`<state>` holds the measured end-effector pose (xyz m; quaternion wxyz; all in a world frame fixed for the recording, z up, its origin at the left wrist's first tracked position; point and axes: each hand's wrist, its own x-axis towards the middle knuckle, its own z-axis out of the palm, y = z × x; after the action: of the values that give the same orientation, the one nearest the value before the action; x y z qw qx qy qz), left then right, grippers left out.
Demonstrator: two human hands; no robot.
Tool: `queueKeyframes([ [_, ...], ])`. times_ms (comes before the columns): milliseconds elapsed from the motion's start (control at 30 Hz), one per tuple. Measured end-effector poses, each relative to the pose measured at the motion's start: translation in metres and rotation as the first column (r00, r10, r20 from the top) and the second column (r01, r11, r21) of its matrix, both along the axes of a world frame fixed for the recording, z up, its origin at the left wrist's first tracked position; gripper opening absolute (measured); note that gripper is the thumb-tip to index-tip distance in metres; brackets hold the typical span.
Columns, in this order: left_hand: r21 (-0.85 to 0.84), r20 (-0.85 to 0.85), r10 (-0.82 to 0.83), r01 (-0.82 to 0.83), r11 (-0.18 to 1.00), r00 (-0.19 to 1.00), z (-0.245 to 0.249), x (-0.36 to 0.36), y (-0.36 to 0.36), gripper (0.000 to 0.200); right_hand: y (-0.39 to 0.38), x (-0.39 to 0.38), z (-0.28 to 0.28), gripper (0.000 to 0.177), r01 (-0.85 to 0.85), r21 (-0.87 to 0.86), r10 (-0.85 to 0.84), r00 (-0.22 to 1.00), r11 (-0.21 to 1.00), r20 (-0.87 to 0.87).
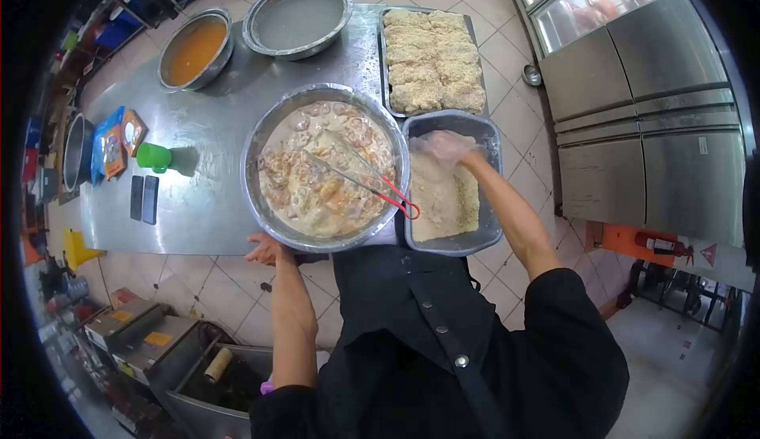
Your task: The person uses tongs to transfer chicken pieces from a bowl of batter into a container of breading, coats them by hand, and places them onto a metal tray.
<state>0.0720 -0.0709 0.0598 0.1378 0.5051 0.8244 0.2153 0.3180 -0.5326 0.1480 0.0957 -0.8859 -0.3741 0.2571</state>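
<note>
A large metal bowl [252, 193] holds pieces coated in creamy batter, with red-handled tongs [372, 187] resting across it. My left hand [267, 250] is at the table's front edge, just below the bowl's lower left side, its fingers apart and nothing in them. To the right stands a grey plastic tub [492, 201] of pale crumbs [438, 201]. My right hand [446, 148], in a clear glove and smeared by motion, is in the far part of this tub over the crumbs. Behind the tub, a tray [385, 83] carries rows of crumb-coated pieces [434, 59].
Toward the back of the metal table [214, 217] stand a bowl of orange liquid [194, 51] and a bowl of cloudy liquid [297, 18]. A green mug [153, 157], two phones [143, 199] and packets [119, 138] lie at left. Steel fridges [649, 106] stand at right.
</note>
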Motion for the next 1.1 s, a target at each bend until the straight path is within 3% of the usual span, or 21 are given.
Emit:
queueKeyframes([
  [33, -0.003, -0.006, 0.003, -0.003, 1.000, 1.000, -0.001, -0.001, 0.000, 0.066, 0.001, -0.015, 0.027, 0.036, 0.025, -0.069, -0.033, 0.993, 0.997, -0.112],
  [67, -0.001, -0.001, -0.001, 0.001, 1.000, 1.000, -0.001, -0.001, 0.000, 0.066, 0.009, -0.036, 0.062, 0.036, 0.022, -0.072, -0.030, 0.992, 0.997, -0.120],
  [133, 0.001, 0.000, -0.007, 0.007, 1.000, 1.000, -0.001, -0.003, 0.001, 0.065, 0.026, -0.090, 0.124, 0.046, 0.197, -0.291, -0.222, 0.973, 0.936, -0.057],
  [200, 0.013, 0.010, -0.002, 0.002, 1.000, 1.000, -0.001, 0.000, 0.000, 0.064, -0.009, -0.151, 0.041, 0.056, 0.099, 0.180, -0.163, 0.907, 0.979, 0.388],
  [233, 0.010, 0.013, -0.002, 0.002, 1.000, 1.000, -0.002, 0.003, -0.001, 0.064, -0.007, -0.164, 0.054, 0.056, 0.099, 0.177, -0.162, 0.906, 0.979, 0.391],
  [300, -0.011, -0.020, 0.093, -0.094, 0.996, 0.995, -0.007, 0.005, 0.003, 0.062, 0.009, -0.179, 0.093, 0.066, 0.221, -0.247, -0.198, 0.974, 0.944, 0.113],
  [333, -0.008, -0.020, 0.095, -0.096, 0.995, 0.995, -0.011, 0.006, 0.004, 0.062, 0.010, -0.177, 0.091, 0.066, 0.219, -0.244, -0.197, 0.974, 0.945, 0.113],
  [400, 0.040, -0.081, 0.146, -0.143, 0.989, 0.986, -0.022, 0.006, 0.011, 0.059, 0.015, -0.168, 0.082, 0.067, 0.257, -0.107, -0.214, 0.928, 0.960, 0.306],
  [533, -0.016, -0.055, 0.072, -0.073, 0.997, 0.996, -0.005, 0.006, 0.001, 0.067, 0.018, -0.159, 0.061, 0.068, 0.152, -0.051, -0.134, 0.958, 0.987, 0.253],
  [567, -0.012, -0.052, 0.095, -0.096, 0.995, 0.994, -0.010, 0.004, 0.006, 0.067, 0.021, -0.152, 0.057, 0.065, 0.212, -0.016, -0.202, 0.949, 0.977, 0.241],
  [633, 0.014, 0.097, -0.052, 0.051, 0.999, 0.994, -0.029, -0.012, 0.011, 0.067, 0.027, -0.134, 0.055, 0.063, 0.233, 0.010, -0.230, 0.948, 0.972, 0.218],
  [667, -0.102, 0.100, -0.073, 0.083, 0.991, 0.992, 0.009, -0.009, -0.002, 0.067, 0.026, -0.131, 0.056, 0.060, 0.273, 0.225, -0.333, 0.893, 0.935, 0.303],
  [700, -0.113, 0.084, -0.045, 0.054, 0.992, 0.995, 0.012, -0.006, -0.002, 0.067, 0.027, -0.126, 0.057, 0.057, 0.277, 0.436, -0.448, 0.819, 0.856, 0.359],
  [800, -0.133, 0.070, -0.012, 0.021, 0.991, 0.998, 0.018, -0.004, -0.003, 0.066, 0.029, -0.121, 0.024, 0.053, 0.247, 0.223, -0.326, 0.815, 0.943, 0.479],
  [833, -0.096, 0.088, -0.047, 0.056, 0.994, 0.995, 0.026, 0.001, -0.003, 0.067, 0.036, -0.109, 0.015, 0.053, 0.223, 0.226, -0.308, 0.820, 0.948, 0.482],
  [900, -0.083, 0.086, -0.077, 0.084, 0.993, 0.993, 0.019, -0.011, -0.011, 0.068, 0.043, -0.102, 0.010, 0.049, 0.463, 0.427, -0.626, 0.642, 0.776, 0.441],
  [933, -0.062, 0.107, -0.103, 0.110, 0.992, 0.989, 0.011, -0.013, -0.007, 0.069, 0.045, -0.095, 0.011, 0.042, 0.455, 0.529, -0.684, 0.611, 0.716, 0.399],
  [967, -0.034, 0.132, -0.133, 0.139, 0.990, 0.982, 0.007, -0.010, -0.002, 0.071, 0.041, -0.083, 0.010, 0.042, 0.447, 0.532, -0.679, 0.615, 0.719, 0.401],
  [1033, -0.035, 0.122, -0.123, 0.128, 0.991, 0.985, 0.017, -0.005, -0.002, 0.071, 0.005, -0.067, 0.015, 0.042, 0.413, 0.400, -0.534, 0.803, 0.818, 0.264],
  [1067, -0.035, 0.114, -0.121, 0.126, 0.991, 0.986, 0.022, -0.005, -0.007, 0.072, -0.008, -0.067, 0.025, 0.042, 0.417, 0.389, -0.533, 0.803, 0.822, 0.265],
  [1100, -0.045, 0.115, -0.124, 0.130, 0.991, 0.986, 0.021, -0.007, -0.009, 0.072, -0.016, -0.063, 0.043, 0.054, 0.394, 0.191, -0.428, 0.885, 0.899, 0.184],
])
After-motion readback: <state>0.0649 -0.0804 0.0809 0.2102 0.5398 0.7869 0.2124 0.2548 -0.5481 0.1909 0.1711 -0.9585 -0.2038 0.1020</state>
